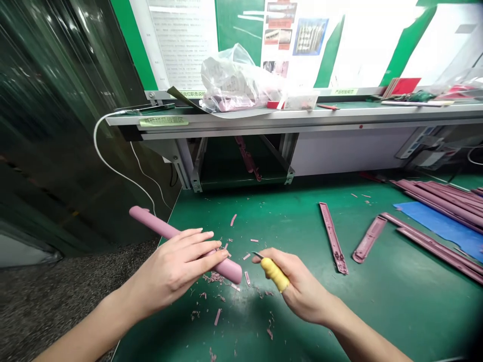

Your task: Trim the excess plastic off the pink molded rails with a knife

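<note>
My left hand is closed over a long pink plastic part, fingers across its top and thumb hidden beneath. The part slants down to the right, its rounded end nearest my right hand. In my right hand is a small knife with a yellow-wrapped handle. Its short dark blade points up and left, apart from the pink part. Under and around both hands, pink shavings and small strips are scattered on the green bench top.
Two narrow pink pieces lie to the right. Beyond them more long pink parts are stacked by a blue sheet. A shelf spans the back, bearing a clear plastic bag. A white cable hangs at left.
</note>
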`<move>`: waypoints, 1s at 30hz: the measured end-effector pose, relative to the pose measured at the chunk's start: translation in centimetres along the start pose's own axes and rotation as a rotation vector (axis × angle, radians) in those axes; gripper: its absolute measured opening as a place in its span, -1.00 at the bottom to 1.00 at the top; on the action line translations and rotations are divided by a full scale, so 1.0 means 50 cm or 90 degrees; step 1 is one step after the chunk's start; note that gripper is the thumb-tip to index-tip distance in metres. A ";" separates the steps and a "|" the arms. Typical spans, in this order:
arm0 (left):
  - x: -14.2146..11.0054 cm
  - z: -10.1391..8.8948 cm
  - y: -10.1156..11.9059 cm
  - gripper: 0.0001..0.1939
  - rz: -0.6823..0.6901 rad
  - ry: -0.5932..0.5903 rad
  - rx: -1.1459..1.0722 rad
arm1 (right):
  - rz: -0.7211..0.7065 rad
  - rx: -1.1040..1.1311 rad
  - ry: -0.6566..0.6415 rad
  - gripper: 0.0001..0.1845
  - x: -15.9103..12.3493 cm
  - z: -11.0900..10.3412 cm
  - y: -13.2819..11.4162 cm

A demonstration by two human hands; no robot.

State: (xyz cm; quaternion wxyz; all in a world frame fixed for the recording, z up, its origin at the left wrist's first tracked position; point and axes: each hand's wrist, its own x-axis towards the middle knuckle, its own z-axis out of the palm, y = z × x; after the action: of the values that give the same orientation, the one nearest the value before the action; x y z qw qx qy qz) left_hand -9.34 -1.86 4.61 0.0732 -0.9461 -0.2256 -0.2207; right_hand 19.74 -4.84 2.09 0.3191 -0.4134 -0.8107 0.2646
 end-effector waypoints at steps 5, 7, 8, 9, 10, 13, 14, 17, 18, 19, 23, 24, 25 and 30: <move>0.013 -0.024 0.003 -0.47 0.060 0.012 0.031 | -0.156 -0.152 0.004 -0.63 0.005 0.028 -0.017; 0.019 -0.029 0.008 -0.44 0.066 0.012 0.026 | -0.201 -0.245 0.062 -0.42 0.013 0.038 -0.018; 0.022 -0.031 0.010 -0.42 0.067 0.010 0.022 | -0.215 -0.286 0.083 -0.35 0.018 0.041 -0.018; 0.024 -0.033 0.012 -0.40 0.066 0.007 0.015 | -0.225 -0.319 0.094 -0.32 0.023 0.044 -0.017; 0.026 -0.034 0.015 -0.39 0.066 0.004 0.009 | -0.234 -0.345 0.095 -0.31 0.028 0.045 -0.017; 0.028 -0.038 0.021 -0.37 0.075 0.007 0.016 | -0.270 -0.386 0.087 -0.35 0.038 0.043 -0.016; 0.027 -0.039 0.023 -0.37 0.079 0.011 0.025 | -0.285 -0.391 0.086 -0.37 0.039 0.042 -0.017; 0.020 -0.039 0.030 -0.33 0.078 0.029 0.043 | -0.319 -0.399 0.099 -0.42 0.038 0.038 -0.019; 0.016 -0.038 0.034 -0.32 0.068 0.033 0.041 | -0.324 -0.401 0.108 -0.43 0.038 0.037 -0.020; 0.012 -0.036 0.038 -0.32 0.051 0.036 0.038 | -0.324 -0.401 0.117 -0.44 0.037 0.036 -0.021; -0.005 -0.019 0.064 -0.31 -0.038 0.082 0.000 | -0.313 -0.394 0.149 -0.40 0.036 0.029 -0.027; -0.008 -0.014 0.072 -0.32 -0.058 0.096 -0.011 | -0.311 -0.394 0.155 -0.38 0.035 0.028 -0.029; -0.011 -0.008 0.079 -0.34 -0.076 0.106 -0.020 | -0.308 -0.395 0.162 -0.36 0.035 0.027 -0.030; -0.014 0.011 0.112 -0.48 -0.176 0.107 -0.009 | -0.316 -0.400 0.212 -0.41 0.032 0.033 -0.035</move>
State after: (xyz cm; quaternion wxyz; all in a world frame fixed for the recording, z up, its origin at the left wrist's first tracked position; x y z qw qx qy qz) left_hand -7.14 -6.97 3.59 0.0542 -0.8846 -0.3452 -0.3088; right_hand 16.91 -4.66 2.69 0.3578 -0.3197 -0.8644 -0.1504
